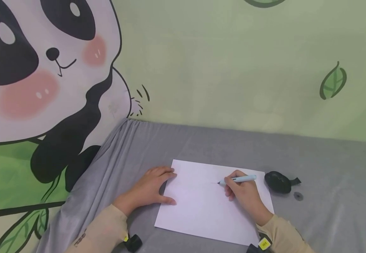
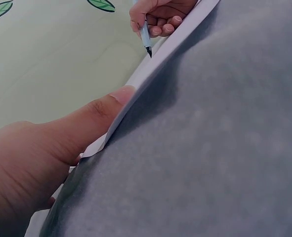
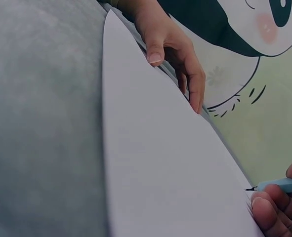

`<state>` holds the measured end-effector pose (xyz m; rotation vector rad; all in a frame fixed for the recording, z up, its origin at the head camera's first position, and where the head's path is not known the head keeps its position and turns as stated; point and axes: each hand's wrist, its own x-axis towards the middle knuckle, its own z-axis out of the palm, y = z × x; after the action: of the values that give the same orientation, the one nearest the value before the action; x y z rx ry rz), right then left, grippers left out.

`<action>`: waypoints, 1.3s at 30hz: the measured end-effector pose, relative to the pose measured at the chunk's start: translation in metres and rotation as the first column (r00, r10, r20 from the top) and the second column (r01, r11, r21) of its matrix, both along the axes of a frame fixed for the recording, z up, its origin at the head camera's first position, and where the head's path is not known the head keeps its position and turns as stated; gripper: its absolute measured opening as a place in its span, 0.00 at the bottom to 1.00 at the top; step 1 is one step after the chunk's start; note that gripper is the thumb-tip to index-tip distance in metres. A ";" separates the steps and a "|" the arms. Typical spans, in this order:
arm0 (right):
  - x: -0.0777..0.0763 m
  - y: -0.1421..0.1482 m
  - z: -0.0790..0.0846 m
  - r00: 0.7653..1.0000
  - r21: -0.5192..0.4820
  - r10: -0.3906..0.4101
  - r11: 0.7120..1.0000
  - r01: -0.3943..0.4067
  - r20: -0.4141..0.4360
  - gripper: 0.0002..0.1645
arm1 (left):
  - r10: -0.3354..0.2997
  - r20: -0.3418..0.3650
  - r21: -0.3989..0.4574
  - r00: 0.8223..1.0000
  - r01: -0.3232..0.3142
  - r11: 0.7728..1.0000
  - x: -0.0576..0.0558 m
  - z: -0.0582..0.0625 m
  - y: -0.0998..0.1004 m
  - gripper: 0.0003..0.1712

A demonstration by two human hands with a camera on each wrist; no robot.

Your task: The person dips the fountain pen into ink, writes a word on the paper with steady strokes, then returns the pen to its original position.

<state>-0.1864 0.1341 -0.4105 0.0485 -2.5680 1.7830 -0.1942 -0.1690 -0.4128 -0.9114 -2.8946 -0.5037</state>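
A light blue pen (image 1: 240, 179) is pinched between the curled fingers and thumb of the right hand (image 1: 244, 193), with its dark tip set down near the middle of a white sheet of paper (image 1: 201, 207). In the right wrist view the tip is seen just at the paper's surface, though actual contact cannot be told for sure. The heel of the right hand is rested on the sheet's right part.

The left hand (image 1: 151, 188) is laid flat at the sheet's left edge, fingers relaxed and nothing grasped; the thumb (image 2: 108, 106) is pressed on the paper's border, while the other fingers are spread along the upper left corner.

The sheet is placed on a table covered with a grey cloth (image 1: 328, 211), slightly turned against the table's edge. Just beside the sheet's upper right corner a small black rounded object (image 1: 278, 181) is seen, and near it a small grey disc (image 1: 298, 196). Cream sleeves are worn on both arms. Behind the table a pale green backdrop is hung, printed with a cartoon panda (image 1: 40, 70) and green leaves (image 1: 333, 81).
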 end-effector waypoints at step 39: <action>-0.001 0.007 -0.003 0.999 0.051 -0.051 0.997 0.051 -0.001 0.09 | 0.008 0.013 0.007 1.000 -0.008 1.000 -0.001 -0.002 0.000 0.48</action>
<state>-0.1877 0.1415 -0.4134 -0.0163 -2.5901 1.7006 -0.1952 -0.1687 -0.4151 -0.8980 -2.9052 -0.5208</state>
